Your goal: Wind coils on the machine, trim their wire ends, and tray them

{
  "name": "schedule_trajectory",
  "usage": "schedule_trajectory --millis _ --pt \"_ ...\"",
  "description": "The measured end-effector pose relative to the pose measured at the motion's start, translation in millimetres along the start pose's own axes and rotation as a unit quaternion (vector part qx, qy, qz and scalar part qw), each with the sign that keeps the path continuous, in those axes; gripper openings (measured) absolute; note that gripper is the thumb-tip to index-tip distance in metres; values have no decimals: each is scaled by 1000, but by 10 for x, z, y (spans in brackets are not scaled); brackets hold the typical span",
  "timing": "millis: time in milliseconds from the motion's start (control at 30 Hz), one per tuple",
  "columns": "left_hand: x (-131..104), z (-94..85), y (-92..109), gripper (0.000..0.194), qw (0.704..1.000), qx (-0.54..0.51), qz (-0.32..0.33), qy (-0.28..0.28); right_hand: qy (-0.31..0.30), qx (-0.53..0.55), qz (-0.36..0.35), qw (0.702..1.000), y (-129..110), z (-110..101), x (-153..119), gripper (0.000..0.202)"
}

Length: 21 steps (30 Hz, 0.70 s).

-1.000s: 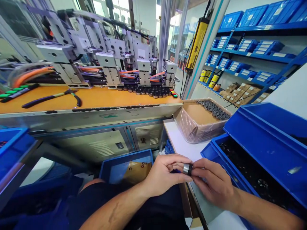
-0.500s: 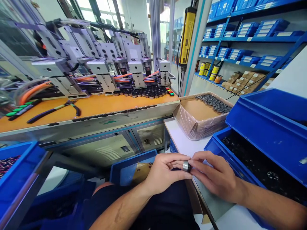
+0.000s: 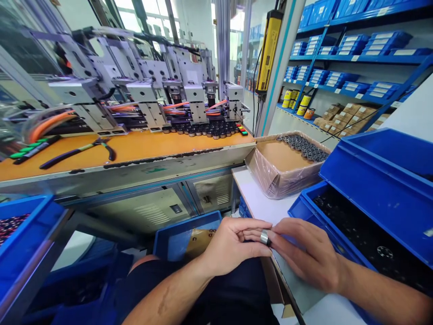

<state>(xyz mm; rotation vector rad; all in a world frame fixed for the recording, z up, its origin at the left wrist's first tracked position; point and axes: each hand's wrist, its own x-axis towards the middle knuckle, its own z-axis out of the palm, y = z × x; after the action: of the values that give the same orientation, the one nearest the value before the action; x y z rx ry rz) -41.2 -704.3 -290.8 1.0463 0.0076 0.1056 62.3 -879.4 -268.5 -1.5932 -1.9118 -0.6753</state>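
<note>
A small ring-shaped part (image 3: 265, 237), silver with a black edge, is held above my lap. My left hand (image 3: 233, 246) is closed on it, the thumb below and the fingers behind. From the right, my right hand (image 3: 309, 253) has its fingertips against the part's black side, its fingers pressed together. The far side of the part is hidden by the fingers.
Ahead is a machine on an orange bench (image 3: 145, 146) with pliers (image 3: 79, 151) and rows of black round parts. A plastic-lined carton (image 3: 287, 180) stands on the white side table. Blue bins (image 3: 379, 176) are at the right, another (image 3: 30, 234) at the left.
My right hand has turned slightly and its fingers lie closer together over the part. The part has shifted a little to the right and down in view.
</note>
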Motion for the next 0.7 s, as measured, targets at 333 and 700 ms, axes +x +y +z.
schedule_trajectory --millis 333,700 --pt "-35 180 -165 42 990 -10 138 26 56 -52 -5 997 -19 42 23 11" --pt "7 -34 87 26 824 375 424 -27 56 49 65 995 -163 65 91 26"
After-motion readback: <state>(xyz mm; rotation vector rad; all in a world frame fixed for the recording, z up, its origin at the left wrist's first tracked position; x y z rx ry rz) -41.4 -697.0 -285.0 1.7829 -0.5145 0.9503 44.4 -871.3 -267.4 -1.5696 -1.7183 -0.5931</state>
